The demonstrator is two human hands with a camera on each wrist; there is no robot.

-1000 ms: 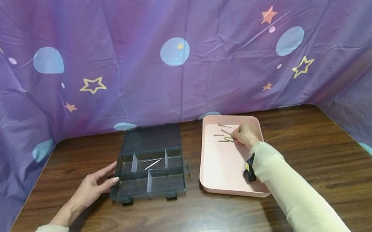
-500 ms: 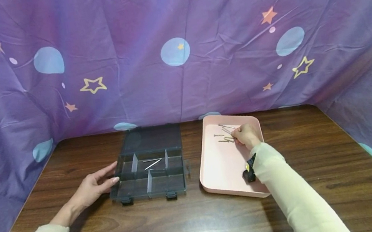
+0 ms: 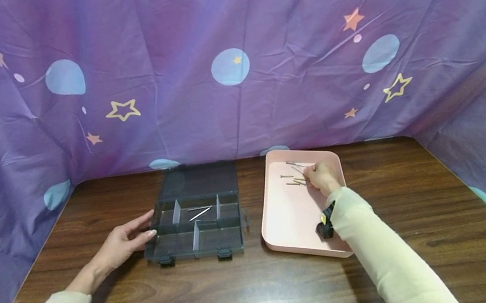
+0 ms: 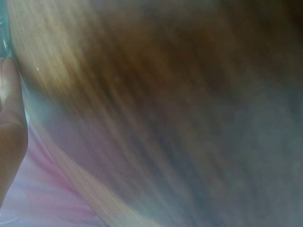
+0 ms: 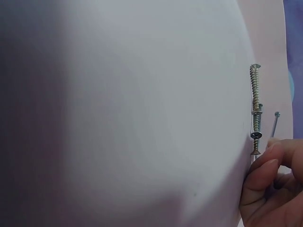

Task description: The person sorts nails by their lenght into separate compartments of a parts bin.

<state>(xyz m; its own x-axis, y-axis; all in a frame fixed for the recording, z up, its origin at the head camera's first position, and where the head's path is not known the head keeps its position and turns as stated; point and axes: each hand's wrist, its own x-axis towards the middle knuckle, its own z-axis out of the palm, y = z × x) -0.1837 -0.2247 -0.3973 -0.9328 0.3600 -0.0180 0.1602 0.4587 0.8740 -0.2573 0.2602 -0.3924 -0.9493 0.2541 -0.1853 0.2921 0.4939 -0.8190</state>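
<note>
My left hand (image 3: pixel 121 244) touches the left side of a dark translucent compartment box (image 3: pixel 219 250), thumb and fingers straight at its edge. The box's lid (image 3: pixel 198 182) lies back. In its upper middle compartment rest slim silver nails (image 3: pixel 199 214). Over the far part of a pink tray (image 3: pixel 283 222), my right hand (image 3: pixel 322 177) pinches a thin nail (image 5: pixel 275 124) between thumb and fingers; part of the nail is hidden. Several screws (image 5: pixel 255 90) lie beside the fingertips. Another nail (image 3: pixel 293 163) lies near the tray's far edge.
Both containers stand on a brown wooden table (image 3: pixel 206 297), the tray right of the box. White dividers (image 3: pixel 196 238) split the box into compartments. Behind the table hangs a purple curtain (image 3: pixel 184 118) with stars. A black wrist camera (image 3: pixel 325 227) sits below my right sleeve.
My right hand stays at the screws and nails; the nail at its fingertips has shifted slightly. My left hand and the box keep their places.
</note>
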